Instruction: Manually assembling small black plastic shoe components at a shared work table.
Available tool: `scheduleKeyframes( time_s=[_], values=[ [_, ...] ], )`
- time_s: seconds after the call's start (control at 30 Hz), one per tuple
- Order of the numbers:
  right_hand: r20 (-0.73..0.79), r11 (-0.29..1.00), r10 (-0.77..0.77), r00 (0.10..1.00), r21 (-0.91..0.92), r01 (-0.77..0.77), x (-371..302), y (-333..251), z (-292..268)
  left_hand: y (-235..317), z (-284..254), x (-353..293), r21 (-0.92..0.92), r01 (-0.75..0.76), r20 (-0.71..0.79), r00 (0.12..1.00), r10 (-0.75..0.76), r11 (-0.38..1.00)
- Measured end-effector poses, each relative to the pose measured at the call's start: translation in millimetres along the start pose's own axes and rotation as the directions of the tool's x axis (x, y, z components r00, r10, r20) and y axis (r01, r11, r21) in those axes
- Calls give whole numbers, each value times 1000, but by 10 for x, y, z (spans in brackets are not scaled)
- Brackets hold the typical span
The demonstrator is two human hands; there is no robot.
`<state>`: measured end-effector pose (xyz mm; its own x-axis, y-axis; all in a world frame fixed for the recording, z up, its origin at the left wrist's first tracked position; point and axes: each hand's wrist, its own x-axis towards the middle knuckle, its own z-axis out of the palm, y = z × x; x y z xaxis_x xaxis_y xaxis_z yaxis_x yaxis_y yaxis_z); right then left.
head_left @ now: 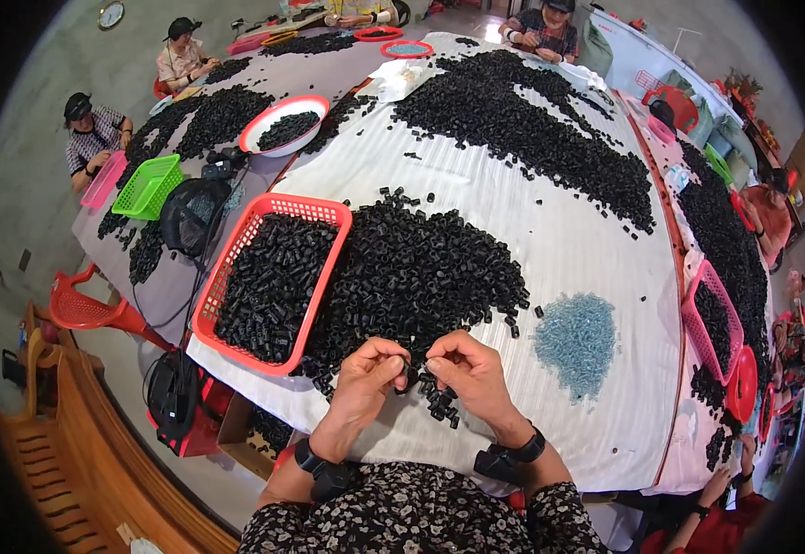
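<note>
Over the near edge of the white-covered table my hands meet almost fingertip to fingertip. Between the thumb and fingers of my left hand (368, 377) is a small black cylindrical piece (407, 376). My right hand (469, 371) is closed in a pinch just beside it; whatever its fingertips hold is too small to make out. Right behind my hands spreads a big heap of similar black pieces (421, 277). A red lattice basket (241, 355), filled with black pieces, stands left of the heap. To the right lies a pile of small clear bluish pieces (576, 342).
Farther back lies another broad black heap (504, 106). A white, red-rimmed basin (308, 143) and a green basket (135, 189) stand at the left. A pink basket (733, 323) is at the right. Several people sit around the tables. A wooden bench (98, 434) is at lower left.
</note>
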<state>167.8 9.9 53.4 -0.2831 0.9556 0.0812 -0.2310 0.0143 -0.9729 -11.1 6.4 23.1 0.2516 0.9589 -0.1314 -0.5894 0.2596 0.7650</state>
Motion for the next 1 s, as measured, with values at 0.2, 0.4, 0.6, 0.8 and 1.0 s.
scheduleKeyframes(
  time_s=[0.2, 0.4, 0.6, 0.8, 1.0],
  values=[
    [-10, 1000, 22, 1000, 8, -22, 5, 62, 40, -42, -19, -8, -15, -6, -33, 999, 5, 1000],
    [22, 996, 90, 996, -14, -90, 8, 84, 35, -37, -12, -26, -96, 85, -2, 996, -86, 992],
    [30, 989, 105, 994, -107, -102, -9, 82, -2, 12, 32, -54, 26, 107, 50, 993, -109, 994],
    [102, 945, -23, 995, -324, 55, 20, 19, 16, 14, 2, -67, 286, -21, 46, 999, 8, 958],
    [80, 993, 60, 995, -104, -51, 12, 71, -53, 9, 44, -33, 230, -34, 72, 997, 18, 973]
  ],
)
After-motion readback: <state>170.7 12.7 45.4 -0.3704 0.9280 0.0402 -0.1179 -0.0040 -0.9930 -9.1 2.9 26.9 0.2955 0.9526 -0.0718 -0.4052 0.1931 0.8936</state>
